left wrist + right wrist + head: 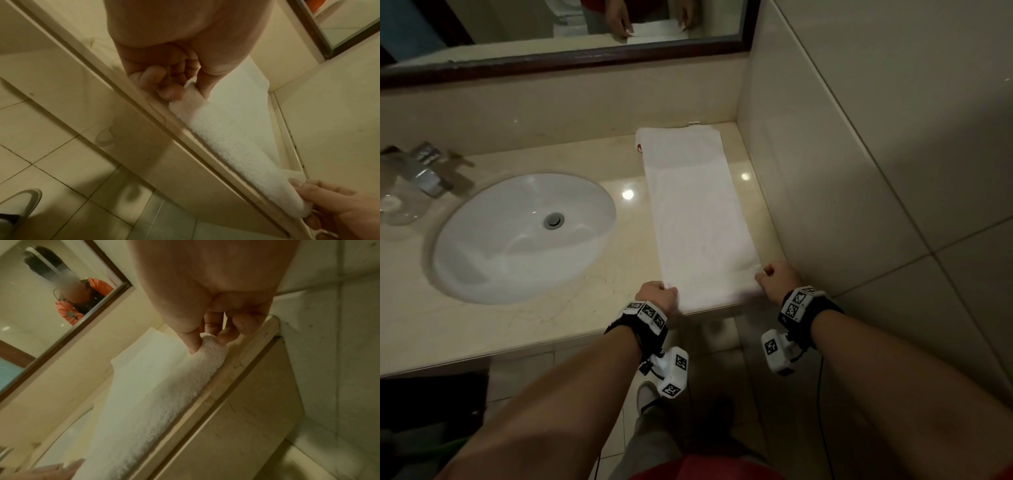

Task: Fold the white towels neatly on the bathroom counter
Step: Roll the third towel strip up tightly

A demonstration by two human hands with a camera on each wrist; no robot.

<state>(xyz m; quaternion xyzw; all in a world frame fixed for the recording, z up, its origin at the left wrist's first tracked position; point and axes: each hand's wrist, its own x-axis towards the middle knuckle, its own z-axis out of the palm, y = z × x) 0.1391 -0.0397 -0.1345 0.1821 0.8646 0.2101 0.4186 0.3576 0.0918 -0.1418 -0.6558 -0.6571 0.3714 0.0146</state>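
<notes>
A white towel [695, 212] lies as a long narrow strip on the beige counter [571, 308], running from the back wall to the front edge, right of the sink. Its near end is lifted into a low roll [232, 142]. My left hand [659, 298] pinches the near left corner [191, 91] between thumb and curled fingers. My right hand [779, 279] pinches the near right corner [209, 344] the same way. Both hands sit at the counter's front edge, one at each side of the strip.
A white oval sink [524, 236] with a chrome tap [428, 168] takes the counter's left half. A clear glass [400, 205] stands at the far left. A tiled wall [859, 171] closes the right side. A dark-framed mirror [551, 37] hangs behind. Tiled floor lies below.
</notes>
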